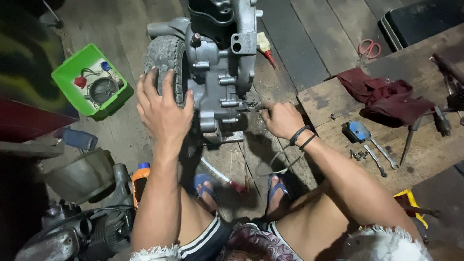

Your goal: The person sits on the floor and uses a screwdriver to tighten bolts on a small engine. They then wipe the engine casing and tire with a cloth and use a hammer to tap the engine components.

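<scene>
A grey metal engine case [220, 72] with a small tyre [166, 60] on its left side stands on the wooden floor in front of me. My left hand [162, 108] lies flat on the tyre, fingers spread over the tread. My right hand [280, 120], with black bands on the wrist, is closed on a small metal tool [250, 104] whose tip touches the lower right edge of the case. My feet in blue sandals rest just below.
A green bin [92, 82] with small parts sits at left. A dark red rag [386, 96], wrenches [382, 157] and a blue tool [358, 130] lie on boards at right. Red scissors [369, 48], a screwdriver [222, 178] and engine parts [82, 222] are nearby.
</scene>
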